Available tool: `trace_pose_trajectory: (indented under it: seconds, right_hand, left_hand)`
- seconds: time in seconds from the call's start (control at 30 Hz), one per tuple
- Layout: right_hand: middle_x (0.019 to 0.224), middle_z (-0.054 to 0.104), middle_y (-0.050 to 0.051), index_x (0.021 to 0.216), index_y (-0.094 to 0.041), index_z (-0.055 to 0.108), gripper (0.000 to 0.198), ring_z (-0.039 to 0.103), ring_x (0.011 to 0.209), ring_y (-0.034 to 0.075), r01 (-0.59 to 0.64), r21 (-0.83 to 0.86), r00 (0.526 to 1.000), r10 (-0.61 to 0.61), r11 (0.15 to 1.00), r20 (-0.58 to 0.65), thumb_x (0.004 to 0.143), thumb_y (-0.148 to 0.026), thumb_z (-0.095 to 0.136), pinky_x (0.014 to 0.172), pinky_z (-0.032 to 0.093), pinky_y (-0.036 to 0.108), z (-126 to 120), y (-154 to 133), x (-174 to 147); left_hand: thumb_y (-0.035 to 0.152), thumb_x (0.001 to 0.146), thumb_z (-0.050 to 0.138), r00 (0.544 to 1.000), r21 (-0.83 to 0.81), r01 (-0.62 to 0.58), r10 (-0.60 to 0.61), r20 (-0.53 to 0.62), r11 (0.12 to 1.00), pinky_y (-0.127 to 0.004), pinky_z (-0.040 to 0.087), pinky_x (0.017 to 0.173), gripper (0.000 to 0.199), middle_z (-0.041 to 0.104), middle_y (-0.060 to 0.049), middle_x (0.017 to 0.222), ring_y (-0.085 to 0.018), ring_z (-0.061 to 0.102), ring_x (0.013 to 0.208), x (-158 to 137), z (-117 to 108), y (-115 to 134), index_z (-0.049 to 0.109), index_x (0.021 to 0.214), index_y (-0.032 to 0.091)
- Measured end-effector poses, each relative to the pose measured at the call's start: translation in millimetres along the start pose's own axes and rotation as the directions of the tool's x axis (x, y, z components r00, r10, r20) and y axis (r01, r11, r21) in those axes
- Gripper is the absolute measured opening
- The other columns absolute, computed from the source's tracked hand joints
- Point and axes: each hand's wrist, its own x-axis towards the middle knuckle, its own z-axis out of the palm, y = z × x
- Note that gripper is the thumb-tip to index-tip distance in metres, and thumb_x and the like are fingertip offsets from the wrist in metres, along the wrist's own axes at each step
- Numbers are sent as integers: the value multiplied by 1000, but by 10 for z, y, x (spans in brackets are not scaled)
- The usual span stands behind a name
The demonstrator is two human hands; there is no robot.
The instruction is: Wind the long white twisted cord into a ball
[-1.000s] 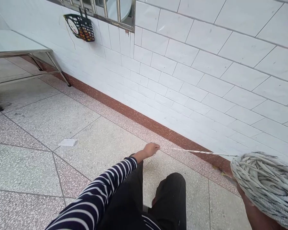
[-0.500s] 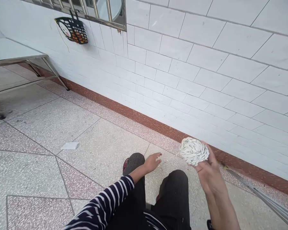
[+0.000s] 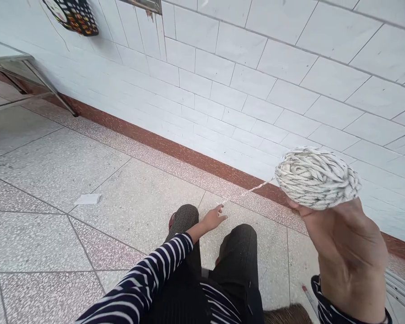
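A thick ball of white cord (image 3: 319,177), flecked with dark lines, sits in my right hand (image 3: 349,243). The fingers of that hand wrap its underside and are partly hidden by it. From the ball's left side a thin strand of cord (image 3: 253,189) runs slantwise down to my left hand (image 3: 214,219). My left hand is over the gap between my knees, its fingers closed at the strand's lower end. The strand looks fairly straight between the two hands.
A tiled wall (image 3: 243,90) rises in front, with a patterned basket (image 3: 72,15) hanging on it. A metal-legged table (image 3: 50,85) stands at left. On the floor lie a folded white paper (image 3: 88,199), brown bristles (image 3: 288,315) and metal poles (image 3: 403,290).
My right hand has risen and come nearer, moving right with the ball. A strand now shows stretched between ball and left hand. The left hand has barely moved; the view has shifted.
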Motion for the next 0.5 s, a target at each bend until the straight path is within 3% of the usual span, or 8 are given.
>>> trace_pose_trajectory:
  seconds: [0.2, 0.33, 0.4, 0.5]
  right_hand:
    - [145, 54, 4, 135, -37, 58, 59, 46, 136, 35, -86, -106, 987, 70, 991, -146, 78, -47, 71, 109, 44, 53, -139, -71, -326]
    - [143, 56, 8, 136, -34, 58, 63, 42, 139, 38, -135, -119, 970, 107, 984, -220, 77, -50, 69, 110, 40, 58, -259, -31, -406]
    - [143, 56, 8, 137, -33, 57, 61, 39, 141, 38, -114, -137, 964, 76, 984, -255, 80, -49, 66, 112, 37, 60, -284, -16, -428]
    - [144, 55, 7, 137, -33, 58, 55, 39, 141, 37, -135, -150, 952, 86, 979, -294, 83, -47, 61, 115, 33, 60, -317, -11, -465]
  left_hand:
    - [45, 91, 57, 982, -211, 44, -81, -168, 977, -27, 46, 90, 60, 60, -12, 127, -21, 62, 108, 281, -124, 314, 43, 141, 16]
    - [39, 90, 59, 954, -114, -30, -6, -299, 993, -31, 41, 103, 45, 56, -12, 136, -25, 52, 126, 335, -254, 321, 55, 130, 18]
    - [37, 87, 63, 960, -14, -68, 62, -271, 998, -32, 37, 107, 37, 57, -11, 136, -27, 49, 130, 316, -257, 290, 63, 119, 17]
    - [34, 87, 60, 983, 34, -89, 94, -159, 995, -30, 44, 94, 24, 69, -8, 114, -24, 61, 109, 260, -160, 256, 71, 100, 17]
